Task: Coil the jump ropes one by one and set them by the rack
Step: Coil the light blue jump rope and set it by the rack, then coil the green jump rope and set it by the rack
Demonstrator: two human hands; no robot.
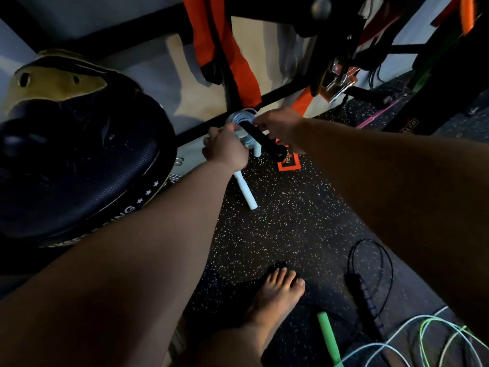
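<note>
Speckled rubber floor (277, 221) by the black metal rack (277, 92): left hand (227, 148) curls fingers round the coiled white jump rope (242, 118); right hand (283, 125), just beside, pinches a black cylindrical handle (262, 139) slanting nearward.

Head view, steeply down at floor (291, 207)

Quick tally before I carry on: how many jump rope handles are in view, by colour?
White handles: 2
Black handles: 2
Green handles: 1
Total: 5
</note>
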